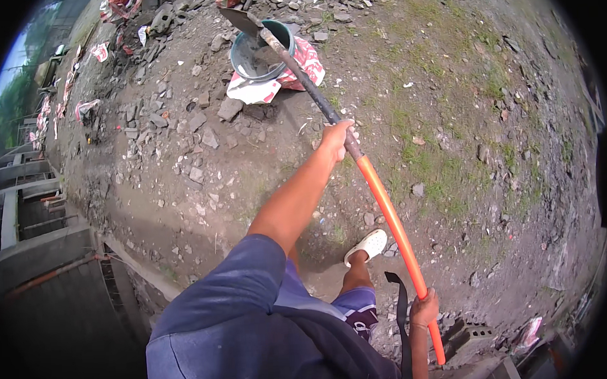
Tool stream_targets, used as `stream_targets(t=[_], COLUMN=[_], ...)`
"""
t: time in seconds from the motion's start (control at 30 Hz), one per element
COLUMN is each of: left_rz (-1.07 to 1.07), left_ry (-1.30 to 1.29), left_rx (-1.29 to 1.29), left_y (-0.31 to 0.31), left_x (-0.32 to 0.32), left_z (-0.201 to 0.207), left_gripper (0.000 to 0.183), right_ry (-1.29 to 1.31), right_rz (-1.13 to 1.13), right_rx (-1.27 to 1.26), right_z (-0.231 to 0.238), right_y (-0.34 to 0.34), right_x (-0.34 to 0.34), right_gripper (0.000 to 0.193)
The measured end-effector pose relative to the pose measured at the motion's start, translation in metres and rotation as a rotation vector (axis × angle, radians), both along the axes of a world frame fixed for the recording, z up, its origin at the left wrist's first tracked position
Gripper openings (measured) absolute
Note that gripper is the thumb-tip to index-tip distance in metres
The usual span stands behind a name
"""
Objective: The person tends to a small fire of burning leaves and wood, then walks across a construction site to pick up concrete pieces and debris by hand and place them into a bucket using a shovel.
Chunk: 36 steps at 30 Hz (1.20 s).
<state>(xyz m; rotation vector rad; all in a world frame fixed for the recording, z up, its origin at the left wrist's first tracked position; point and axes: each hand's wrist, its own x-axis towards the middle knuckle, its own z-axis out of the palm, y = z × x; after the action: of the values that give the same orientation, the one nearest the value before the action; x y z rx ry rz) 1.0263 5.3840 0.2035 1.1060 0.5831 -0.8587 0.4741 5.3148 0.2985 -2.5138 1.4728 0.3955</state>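
Observation:
Both my hands grip one long-handled shovel [390, 209], which slants from lower right to upper left. My left hand [335, 141] is closed round the dark part of its shaft, just above the orange section. Lower down, my right hand [424, 309] wraps the orange section near its end. The flat dark blade [242, 20] is over the far rim of a blue-green bucket [286, 34]; I cannot tell whether they touch. Grey material [260, 56] lies inside the bucket, partly hidden by the shaft. Beneath the bucket is a red-and-white sack [305, 67].
Broken stones [231, 109] and rubble surround the bucket, with more heaped beyond it. Grass patches [438, 163] grow on the right. Concrete beams [38, 248] border a dark pit at left. A hollow block [472, 338] lies at lower right. A black strap [403, 320] hangs beside me.

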Motion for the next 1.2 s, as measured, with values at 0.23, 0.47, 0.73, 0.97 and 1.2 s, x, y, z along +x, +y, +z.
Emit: stream_targets(t=[0.23,0.47,0.73,0.97,1.2], left_rz=[-0.010,-0.048,-0.097,-0.071,-0.011], left_ry=[-0.134,-0.052,-0.054,0.080,0.280], left_rx=[0.051,0.079,0.048,-0.321,-0.494], left_y=[-0.037,-0.079,-0.090,-0.018,0.117], left_x=[-0.009,-0.015,0.012,-0.027,0.046], left_z=[0.015,-0.036,-0.036,0.052,0.162], left_gripper=[0.015,0.013,0.012,0.010,0.017], right_ry=[-0.018,0.001,-0.038,0.018,-0.074], right_rz=[-0.012,-0.014,-0.062,-0.068,0.228], right_rx=[0.041,-0.039,0.006,0.078,-0.447], right_z=[-0.005,-0.020,-0.016,0.028,0.144], right_y=[-0.026,-0.033,-0.031,-0.008,-0.094], right_x=[0.004,-0.007,0.019,-0.011,0.110], right_gripper=[0.014,0.012,0.011,0.018,0.010])
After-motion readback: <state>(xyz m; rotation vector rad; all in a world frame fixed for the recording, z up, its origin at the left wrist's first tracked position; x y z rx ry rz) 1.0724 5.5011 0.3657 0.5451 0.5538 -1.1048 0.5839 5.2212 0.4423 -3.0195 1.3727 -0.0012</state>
